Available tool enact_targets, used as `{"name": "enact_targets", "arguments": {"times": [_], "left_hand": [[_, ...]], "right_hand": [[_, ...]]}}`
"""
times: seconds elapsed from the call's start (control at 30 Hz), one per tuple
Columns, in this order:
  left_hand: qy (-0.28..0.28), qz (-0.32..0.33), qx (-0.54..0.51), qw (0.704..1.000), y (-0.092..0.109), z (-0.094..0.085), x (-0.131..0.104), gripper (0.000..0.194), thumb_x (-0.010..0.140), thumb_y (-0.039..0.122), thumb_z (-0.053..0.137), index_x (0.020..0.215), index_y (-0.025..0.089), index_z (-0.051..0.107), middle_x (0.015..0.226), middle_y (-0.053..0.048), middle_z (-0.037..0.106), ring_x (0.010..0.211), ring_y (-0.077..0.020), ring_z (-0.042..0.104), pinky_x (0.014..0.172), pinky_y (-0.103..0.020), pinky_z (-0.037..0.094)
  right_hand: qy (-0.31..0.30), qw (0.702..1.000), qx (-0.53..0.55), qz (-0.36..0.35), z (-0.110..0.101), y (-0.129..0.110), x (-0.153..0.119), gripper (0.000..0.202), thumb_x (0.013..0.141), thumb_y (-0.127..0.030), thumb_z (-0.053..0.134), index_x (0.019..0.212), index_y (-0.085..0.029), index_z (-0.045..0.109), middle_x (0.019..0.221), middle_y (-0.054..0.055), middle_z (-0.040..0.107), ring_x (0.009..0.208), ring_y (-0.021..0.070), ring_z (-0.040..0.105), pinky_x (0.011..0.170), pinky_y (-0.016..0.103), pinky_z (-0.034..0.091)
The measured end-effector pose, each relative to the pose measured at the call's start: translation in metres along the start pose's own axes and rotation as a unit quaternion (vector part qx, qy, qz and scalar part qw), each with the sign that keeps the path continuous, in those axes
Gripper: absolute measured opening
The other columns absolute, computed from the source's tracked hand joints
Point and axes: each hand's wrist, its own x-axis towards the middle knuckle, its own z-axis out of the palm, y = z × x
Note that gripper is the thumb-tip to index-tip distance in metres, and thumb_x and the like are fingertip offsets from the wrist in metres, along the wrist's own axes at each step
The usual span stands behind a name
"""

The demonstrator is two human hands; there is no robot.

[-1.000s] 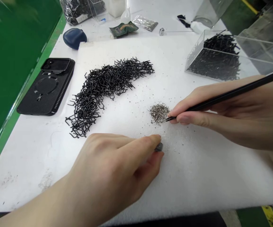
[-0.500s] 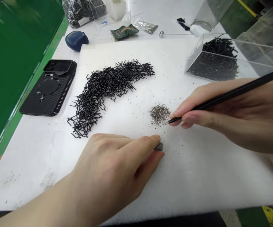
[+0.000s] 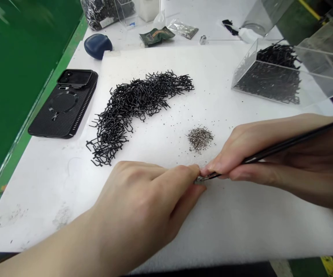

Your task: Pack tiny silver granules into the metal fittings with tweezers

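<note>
Between the thumb and forefinger of my left hand point(image 3: 151, 204) is a small grey metal piece point(image 3: 198, 180), mostly covered by the fingers. My right hand point(image 3: 258, 165) is closed round black tweezers point(image 3: 287, 147); their tips reach the metal piece, and whether they pinch anything is too small to tell. Just beyond both hands lies a little heap of tiny shiny metal bits point(image 3: 200, 139) on a white foam sheet point(image 3: 235, 227). Further left, a curved pile of bent black pieces point(image 3: 140, 100) rests on the same sheet.
A clear box point(image 3: 273, 82) of black pieces stands at the right. At the left lies a phone in a black case point(image 3: 64, 104), with a dark blue rounded object point(image 3: 98, 46) behind it. A green packet point(image 3: 157, 36) and a clear bag point(image 3: 183, 29) lie at the back.
My right hand has brought the tweezers from the edge of the metal-bit heap down to the piece in my left hand. The whole view has shifted slightly.
</note>
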Motion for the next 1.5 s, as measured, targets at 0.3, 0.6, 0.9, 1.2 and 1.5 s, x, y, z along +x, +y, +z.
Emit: {"name": "enact_targets", "arguments": {"times": [0.3,0.6,0.9,1.2,1.5], "left_hand": [[-0.015,-0.003,-0.009,1.000,0.001,-0.003,-0.002,0.012,0.110,0.018,0.079,0.099,0.020,0.082,0.061,0.009,0.068,0.045,-0.0122,0.056,0.049,-0.035,0.040],[0.001,0.008,-0.021,1.000,0.000,-0.002,-0.003,0.013,0.110,0.020,0.078,0.099,0.017,0.085,0.060,0.009,0.066,0.043,-0.0128,0.053,0.046,-0.037,0.038],[-0.011,0.003,-0.020,1.000,-0.002,-0.001,-0.003,0.015,0.110,0.018,0.077,0.097,0.018,0.084,0.060,0.008,0.066,0.044,-0.0120,0.053,0.047,-0.035,0.039],[-0.011,0.000,-0.024,1.000,-0.001,-0.001,-0.002,0.015,0.111,0.019,0.077,0.099,0.018,0.084,0.060,0.009,0.066,0.044,-0.0120,0.053,0.047,-0.036,0.039],[-0.011,0.002,-0.031,0.999,-0.003,0.002,-0.003,0.015,0.110,0.021,0.079,0.097,0.017,0.085,0.059,0.008,0.065,0.043,-0.0123,0.052,0.045,-0.038,0.039]], "right_hand": [[0.014,0.999,-0.044,0.011,-0.001,0.003,-0.005,0.009,0.104,-0.036,0.096,0.106,-0.044,0.098,0.093,-0.002,0.094,0.075,0.0261,0.088,0.059,0.036,0.070],[-0.007,0.999,-0.037,-0.001,-0.001,0.006,-0.004,0.024,0.093,-0.026,0.102,0.108,-0.044,0.097,0.095,-0.003,0.095,0.078,0.0262,0.091,0.062,0.033,0.072],[-0.014,0.999,-0.033,-0.003,-0.002,0.006,-0.004,0.024,0.091,-0.025,0.103,0.106,-0.042,0.096,0.094,-0.002,0.094,0.077,0.0264,0.090,0.064,0.033,0.074],[-0.002,0.999,-0.034,0.007,-0.001,0.007,-0.007,0.025,0.095,-0.024,0.100,0.109,-0.044,0.096,0.098,-0.001,0.095,0.083,0.0284,0.092,0.065,0.036,0.074],[-0.002,0.999,-0.043,0.000,-0.004,0.009,-0.010,0.025,0.097,-0.025,0.099,0.113,-0.044,0.095,0.101,-0.001,0.095,0.086,0.0307,0.092,0.066,0.039,0.074]]}}
